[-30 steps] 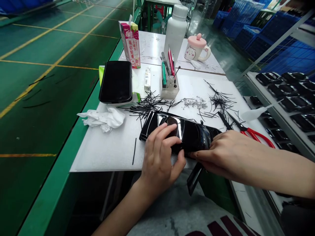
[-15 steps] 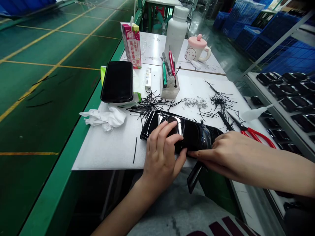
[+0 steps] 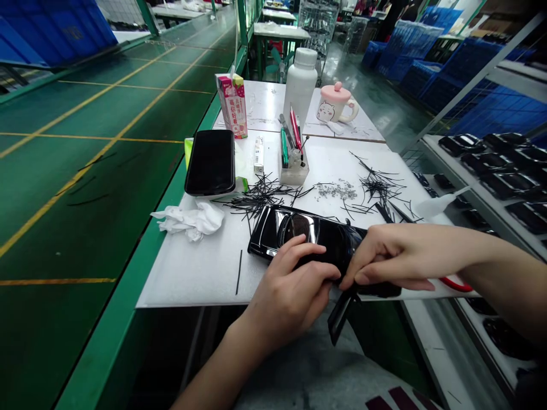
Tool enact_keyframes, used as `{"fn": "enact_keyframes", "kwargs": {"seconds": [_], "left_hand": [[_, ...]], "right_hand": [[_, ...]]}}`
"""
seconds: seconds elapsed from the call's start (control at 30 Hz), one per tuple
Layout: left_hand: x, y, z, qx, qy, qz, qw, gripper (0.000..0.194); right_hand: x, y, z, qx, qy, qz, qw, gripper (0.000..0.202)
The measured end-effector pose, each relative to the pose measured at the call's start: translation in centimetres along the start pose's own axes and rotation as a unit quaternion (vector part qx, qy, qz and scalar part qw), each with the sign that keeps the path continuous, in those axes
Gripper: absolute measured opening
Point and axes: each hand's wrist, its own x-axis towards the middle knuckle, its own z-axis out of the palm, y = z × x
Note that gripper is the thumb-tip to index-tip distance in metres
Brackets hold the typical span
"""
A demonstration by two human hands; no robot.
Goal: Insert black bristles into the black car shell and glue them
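Left hand (image 3: pixel 290 296) curls loosely, fingertips on black model car (image 3: pixel 329 236), grip unclear; right hand (image 3: pixel 384 262) pinches shut at its near side | car lies by desk's (image 3: pixel 192 279) front edge | clear holder (image 3: pixel 293 174) carries pens (image 3: pixel 294 128) | lidded mug (image 3: pixel 333 108) hides contents

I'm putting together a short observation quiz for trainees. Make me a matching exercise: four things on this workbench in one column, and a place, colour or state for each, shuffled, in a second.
Things:
1. mug
2. tissue
3. black model car
4. clear holder

Places, colours or states:
A. has pens standing in it
B. lies crumpled near the worktop's left edge
C. under the fingers of the left hand
D. wears a pink lid

Right pairs: 1-D, 2-B, 3-C, 4-A
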Motion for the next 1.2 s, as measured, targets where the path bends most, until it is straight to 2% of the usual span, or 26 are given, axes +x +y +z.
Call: {"fn": "enact_keyframes", "kwargs": {"seconds": [0.23,0.43,0.5,0.53,0.6,0.63,0.67,0.73,0.77,0.8,0.87,0.93,1.0,1.07,1.13,1.2], "left_hand": [[0.5,0.2,0.1,-0.065,0.025,-0.009,0.998,0.021],[0.6,0.0,0.2,-0.1,0.031,-0.021,0.994,0.029],[0.8,0.1,0.2,-0.105,0.033,-0.035,0.993,0.031],[0.9,0.2,0.1,-0.104,0.034,-0.045,0.993,0.032],[1.0,0.4,0.0,-0.103,0.036,-0.069,0.992,0.034],[1.1,0.6,-0.1,-0.104,0.041,-0.082,0.99,0.035],[1.2,0.7,-0.1,-0.105,0.044,-0.097,0.989,0.035],[1.3,0.9,-0.2,-0.105,0.054,-0.124,0.985,0.034],[1.3,0.9,-0.2,-0.105,0.057,-0.135,0.984,0.034],[1.4,1.0,-0.2,-0.105,0.058,-0.144,0.982,0.033],[1.5,1.0,-0.2,-0.102,0.06,-0.155,0.981,0.032],[1.7,1.1,-0.1,-0.101,0.063,-0.161,0.98,0.031],[1.7,1.1,0.0,-0.1,0.067,-0.17,0.978,0.031],[1.7,1.2,0.0,-0.102,0.069,-0.18,0.976,0.031],[1.6,1.3,0.0,-0.104,0.073,-0.196,0.972,0.031],[1.6,1.5,0.0,-0.105,0.082,-0.213,0.968,0.032]], "right_hand": [[0.0,1.6,-1.0,0.154,-0.012,-0.004,0.988,0.029],[0.8,2.6,-1.1,0.187,-0.056,-0.036,0.98,0.035],[0.3,2.4,-0.6,0.17,-0.036,-0.042,0.984,0.04],[-0.3,2.5,-0.2,0.139,0.001,-0.051,0.989,0.042],[-2.2,3.4,0.5,0.014,0.157,-0.066,0.985,0.043],[-3.3,4.4,0.9,-0.073,0.266,-0.06,0.959,0.042],[-4.4,5.8,1.1,-0.161,0.376,-0.036,0.912,0.041],[-6.4,9.4,1.5,-0.265,0.524,0.084,0.805,0.049],[-7.2,11.4,1.6,-0.265,0.552,0.159,0.775,0.055],[-7.7,13.3,1.8,-0.252,0.558,0.19,0.767,0.055],[-8.3,16.4,2.2,-0.22,0.549,0.206,0.78,0.049],[-8.7,18.3,2.8,-0.188,0.544,0.19,0.795,0.045],[-9.1,19.0,3.6,-0.164,0.573,0.179,0.782,0.046],[-9.5,18.8,4.7,-0.137,0.636,0.153,0.744,0.048],[-9.6,17.9,6.2,-0.088,0.699,0.096,0.703,0.055],[-9.1,16.6,8.1,-0.046,0.706,0.032,0.706,0.063]]}}
